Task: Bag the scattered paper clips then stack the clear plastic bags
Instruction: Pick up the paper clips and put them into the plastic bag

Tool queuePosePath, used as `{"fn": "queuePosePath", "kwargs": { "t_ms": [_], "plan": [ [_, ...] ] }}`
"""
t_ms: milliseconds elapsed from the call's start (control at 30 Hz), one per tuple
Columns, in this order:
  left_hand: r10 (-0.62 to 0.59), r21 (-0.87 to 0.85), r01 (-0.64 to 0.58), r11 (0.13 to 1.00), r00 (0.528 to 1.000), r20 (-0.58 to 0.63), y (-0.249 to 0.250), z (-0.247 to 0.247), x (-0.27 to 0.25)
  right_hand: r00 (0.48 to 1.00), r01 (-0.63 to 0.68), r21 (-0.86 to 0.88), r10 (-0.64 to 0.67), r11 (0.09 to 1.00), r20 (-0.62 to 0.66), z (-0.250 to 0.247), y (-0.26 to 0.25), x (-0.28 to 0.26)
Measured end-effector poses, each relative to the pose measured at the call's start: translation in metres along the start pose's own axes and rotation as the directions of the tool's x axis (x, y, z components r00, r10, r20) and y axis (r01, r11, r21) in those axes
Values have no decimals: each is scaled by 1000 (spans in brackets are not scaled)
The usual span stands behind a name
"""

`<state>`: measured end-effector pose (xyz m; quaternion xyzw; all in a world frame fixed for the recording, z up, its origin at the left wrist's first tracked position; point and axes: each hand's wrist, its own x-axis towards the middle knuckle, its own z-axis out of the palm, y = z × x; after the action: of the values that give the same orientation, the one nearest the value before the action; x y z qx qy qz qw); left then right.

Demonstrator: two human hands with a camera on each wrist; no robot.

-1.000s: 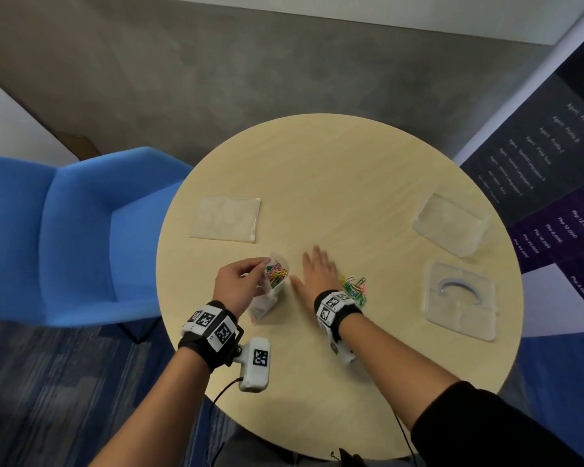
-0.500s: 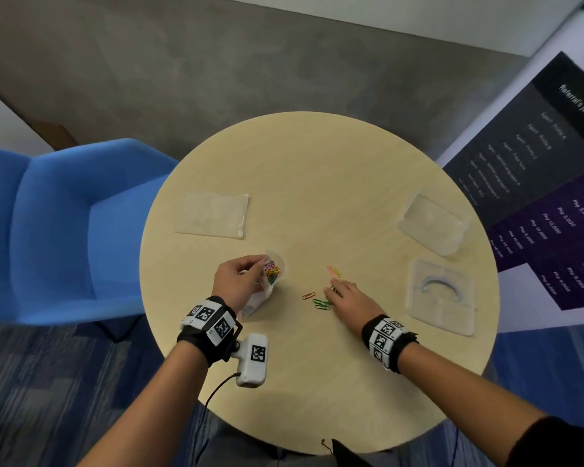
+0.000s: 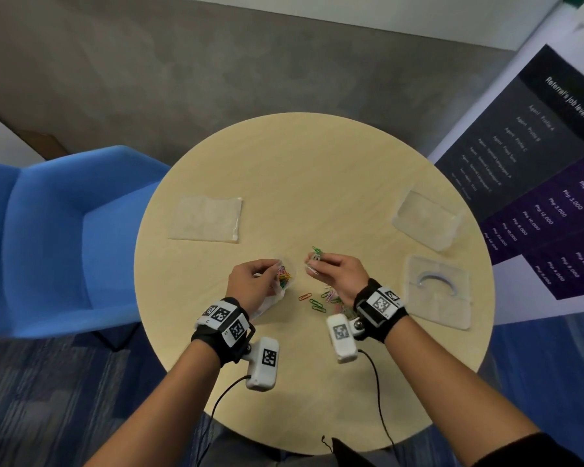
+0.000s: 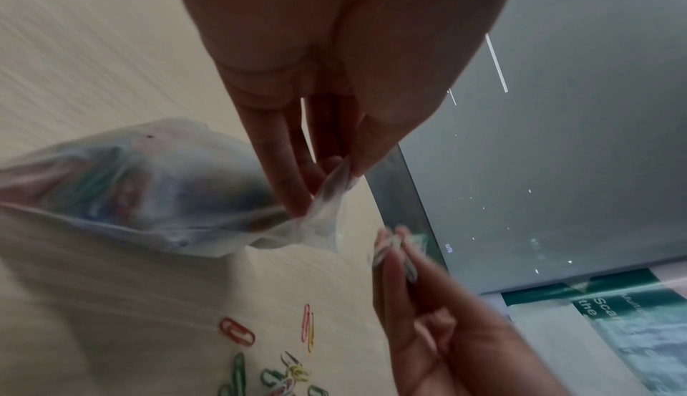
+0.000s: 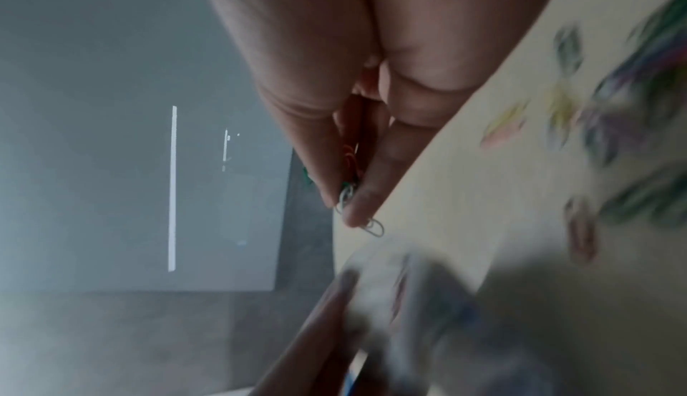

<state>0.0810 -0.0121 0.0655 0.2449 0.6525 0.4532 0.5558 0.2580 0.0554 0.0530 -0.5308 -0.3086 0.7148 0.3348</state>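
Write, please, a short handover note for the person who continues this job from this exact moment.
Left hand: pinches the rim of the open bag, which already holds coloured clips.
Right hand: pinches a small bunch of paper clips beside the bag's mouth, not yet dropped in.
Loose clips lie on the table under the right hand.
Flat empty bag lies far left; two clear bags and lie on the right.
Left to do: drop this bunch in, bag the loose clips, stack the bags.
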Motion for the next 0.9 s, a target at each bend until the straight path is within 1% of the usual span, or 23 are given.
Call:
{"fn": "queuePosePath", "kwargs": {
  "t_ms": [33, 100, 133, 200, 267, 300, 333, 400, 467, 500, 533, 567, 600, 633, 667, 700, 733, 767, 800, 833, 867, 900],
  "plan": [
    [10, 22, -10, 1000, 1000, 2, -1, 2, 1, 999, -3, 20, 2, 1000, 40, 12, 0, -3],
    [49, 87, -50, 995, 999, 16, -2, 4, 2, 997, -11, -25, 13, 1000, 74, 30, 6, -7],
    [69, 108, -70, 992, 997, 18, -3, 4, 2, 998, -22, -71, 26, 997, 60, 35, 10, -7],
    [91, 130, -91, 987, 996, 7, 0, 4, 1, 999, -42, -183, 39, 982, -18, 38, 20, -2],
    [108, 171, -106, 980, 994, 2, 1, 3, 1, 997, -44, -350, 21, 936, -70, 39, 24, 0],
    [113, 191, -112, 975, 994, 6, 0, 3, 1, 998, -22, -472, -9, 881, -64, 40, 24, 0],
    [121, 212, -121, 970, 993, 10, 0, 3, 1, 998, 9, -598, -40, 801, -38, 42, 20, -2],
    [138, 257, -137, 957, 990, 11, -2, 2, 3, 997, 66, -795, -66, 603, 33, 47, 9, -8],
    [162, 310, -161, 937, 987, 22, -1, 2, 2, 990, 134, -916, -82, 379, 111, 52, -1, -12],
    [179, 338, -179, 924, 983, 32, -1, 2, 3, 985, 166, -947, -83, 275, 148, 55, -5, -14],
    [199, 362, -201, 910, 979, 43, 1, 3, 2, 981, 191, -958, -81, 216, 177, 57, -9, -16],
    [220, 386, -222, 895, 974, 51, 1, 3, 3, 973, 227, -949, -90, 220, 212, 56, -11, -19],
    [241, 411, -242, 879, 969, 54, 3, 2, 3, 964, 264, -920, -105, 291, 243, 54, -12, -21],
    [259, 433, -255, 864, 964, 51, 4, 1, 3, 959, 283, -877, -134, 388, 250, 50, -14, -22],
    [267, 442, -257, 859, 963, 42, 4, 0, 4, 957, 283, -838, -195, 466, 215, 43, -18, -21],
    [267, 432, -253, 866, 963, 28, 3, -3, 6, 952, 269, -816, -272, 512, 142, 34, -20, -17],
    [258, 406, -241, 882, 966, 14, 3, -6, 7, 941, 229, -824, -336, 519, 50, 22, -20, -9],
    [244, 371, -228, 900, 970, 2, 3, -9, 9, 932, 168, -855, -362, 491, -24, 9, -16, 0],
    [231, 344, -215, 914, 973, -6, 2, -12, 10, 943, 80, -902, -324, 424, -69, -2, -10, 10],
    [225, 329, -208, 921, 974, -12, 2, -15, 10, 968, -11, -948, -235, 317, -90, -11, 0, 17],
    [223, 320, -206, 925, 975, -16, 2, -17, 11, 986, -73, -978, -135, 196, -101, -17, 13, 22],
    [223, 315, -206, 926, 975, -18, 1, -18, 12, 993, -88, -992, -74, 89, -95, -19, 28, 25]
  ]
}}
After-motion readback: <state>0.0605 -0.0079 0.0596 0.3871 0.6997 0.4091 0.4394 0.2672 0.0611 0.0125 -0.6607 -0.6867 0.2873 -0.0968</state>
